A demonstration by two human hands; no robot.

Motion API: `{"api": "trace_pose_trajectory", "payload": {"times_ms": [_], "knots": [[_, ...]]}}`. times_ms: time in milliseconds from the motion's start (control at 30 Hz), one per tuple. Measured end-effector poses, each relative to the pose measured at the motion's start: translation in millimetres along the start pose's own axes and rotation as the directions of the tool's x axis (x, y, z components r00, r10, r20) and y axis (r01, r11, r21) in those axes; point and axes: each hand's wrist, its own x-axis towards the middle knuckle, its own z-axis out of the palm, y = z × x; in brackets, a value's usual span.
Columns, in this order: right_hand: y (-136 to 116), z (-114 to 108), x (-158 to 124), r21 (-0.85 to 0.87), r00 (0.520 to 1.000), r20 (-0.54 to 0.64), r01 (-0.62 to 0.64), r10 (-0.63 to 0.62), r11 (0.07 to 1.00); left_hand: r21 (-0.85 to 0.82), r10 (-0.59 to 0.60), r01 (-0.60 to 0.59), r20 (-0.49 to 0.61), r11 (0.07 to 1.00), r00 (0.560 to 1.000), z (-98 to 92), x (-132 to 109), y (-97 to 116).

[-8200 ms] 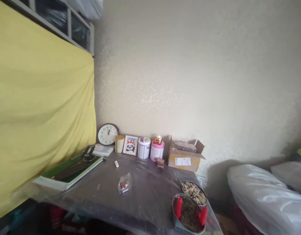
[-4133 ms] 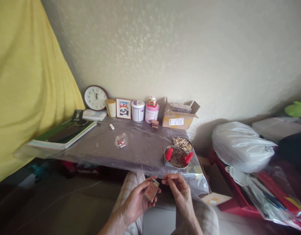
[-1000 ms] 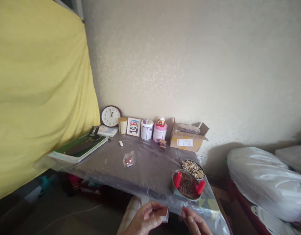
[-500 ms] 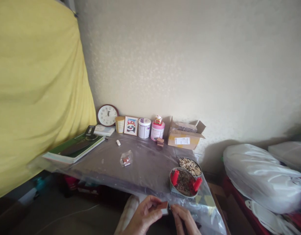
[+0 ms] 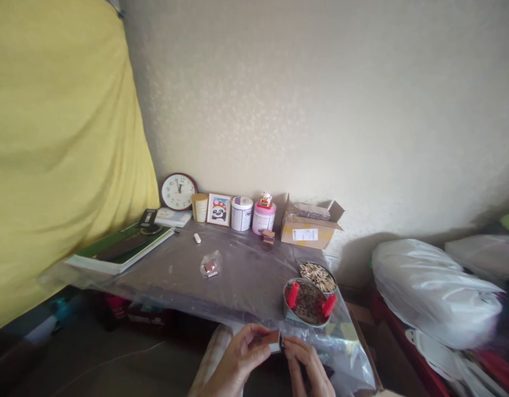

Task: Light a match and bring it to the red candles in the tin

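My left hand (image 5: 242,355) grips a small matchbox (image 5: 273,339), orange-brown on top with a pale side, between thumb and fingers. At the box's right end, the fingers of my right hand (image 5: 304,361) are pinched together. Something small and dark shows between those fingertips and the box; it is too small to make out. Just beyond my hands stands a round container of dark soil (image 5: 307,300) with two red candles, a left one (image 5: 293,294) and a right one (image 5: 329,305). Behind it is a round tin of matchsticks (image 5: 317,276).
A plastic-covered table (image 5: 233,275) holds a small plastic packet (image 5: 210,264), a green book (image 5: 122,245), a clock (image 5: 179,191), a panda picture (image 5: 219,209), canisters and an open cardboard box (image 5: 307,234). White plastic bags (image 5: 432,292) lie at the right.
The view has shifted slightly, so everything sits a little further left and higher. My right fingertips are closer to the matchbox's end. The left hand keeps its hold.
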Motion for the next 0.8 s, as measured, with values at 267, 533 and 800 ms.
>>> {"api": "trace_pose_trajectory", "payload": {"times_ms": [267, 533, 800], "knots": [[2, -15, 7, -0.169, 0.976, 0.137, 0.194, -0.172, 0.966, 0.059, -0.020, 0.021, -0.019, 0.998, 1.000, 9.1, -7, 11], [-2, -10, 14, -0.200, 0.976, 0.114, 0.203, -0.183, 0.959, 0.031, -0.013, 0.014, -0.036, 0.999, 0.999, 13.0, -4, 12], [-25, -28, 29, -0.194, 0.959, 0.015, 0.281, -0.284, 0.940, 0.064, -0.015, 0.022, -0.096, 0.998, 0.995, 11.2, 2, 8]]}}
